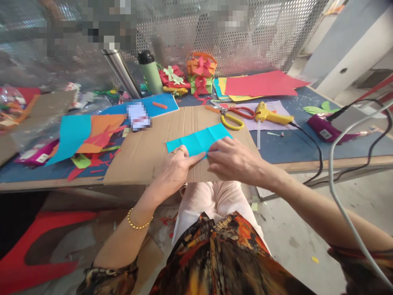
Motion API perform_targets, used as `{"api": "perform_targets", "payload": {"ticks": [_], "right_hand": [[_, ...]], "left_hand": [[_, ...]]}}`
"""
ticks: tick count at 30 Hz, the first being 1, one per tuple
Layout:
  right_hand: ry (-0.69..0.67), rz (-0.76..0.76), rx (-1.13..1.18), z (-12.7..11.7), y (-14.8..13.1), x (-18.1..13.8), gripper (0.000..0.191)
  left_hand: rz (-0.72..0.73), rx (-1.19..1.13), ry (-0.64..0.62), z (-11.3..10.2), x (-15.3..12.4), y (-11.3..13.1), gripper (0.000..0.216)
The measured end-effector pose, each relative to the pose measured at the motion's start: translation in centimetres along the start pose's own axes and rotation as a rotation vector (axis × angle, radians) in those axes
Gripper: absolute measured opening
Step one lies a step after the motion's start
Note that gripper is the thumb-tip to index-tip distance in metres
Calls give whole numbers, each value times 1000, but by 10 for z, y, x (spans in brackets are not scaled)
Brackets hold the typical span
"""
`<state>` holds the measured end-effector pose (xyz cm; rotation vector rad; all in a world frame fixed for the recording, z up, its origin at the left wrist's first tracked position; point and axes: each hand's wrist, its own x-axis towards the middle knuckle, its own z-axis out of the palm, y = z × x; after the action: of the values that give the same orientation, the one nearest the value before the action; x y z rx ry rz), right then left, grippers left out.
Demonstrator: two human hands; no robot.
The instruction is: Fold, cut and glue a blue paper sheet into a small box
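A creased strip of turquoise paper [199, 139] lies on a brown cardboard sheet [144, 151] at the table's front. My left hand [175, 168] rests on the strip's near left edge, fingers pressed down on it, a ring on one finger. My right hand [233, 157] lies over the strip's near right edge, its fingertips pinching the paper against the cardboard. Both hands meet near the middle of the strip.
Scissors [233, 116] with red and yellow handles and a yellow glue gun [272, 116] lie behind the cardboard. Coloured paper sheets [264, 84], paper gift boxes [201, 71], a green bottle [152, 71] and scraps [89, 135] cover the table. Cables [334, 164] hang at right.
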<state>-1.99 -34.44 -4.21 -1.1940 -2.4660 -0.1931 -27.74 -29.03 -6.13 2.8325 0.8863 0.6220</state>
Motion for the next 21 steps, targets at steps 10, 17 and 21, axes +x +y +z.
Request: {"api": "perform_targets", "payload": {"ticks": [10,17,21], "right_hand": [[120,167,-51,2,8,-43,36],[140,159,-96,7,4,-40,34],[153,158,-116,7,3,-42,34]], "left_hand": [[-22,201,-6,-5,2,14,47],[75,375,110,22,9,66,39],[55,302,193,29,-13,60,53]]}}
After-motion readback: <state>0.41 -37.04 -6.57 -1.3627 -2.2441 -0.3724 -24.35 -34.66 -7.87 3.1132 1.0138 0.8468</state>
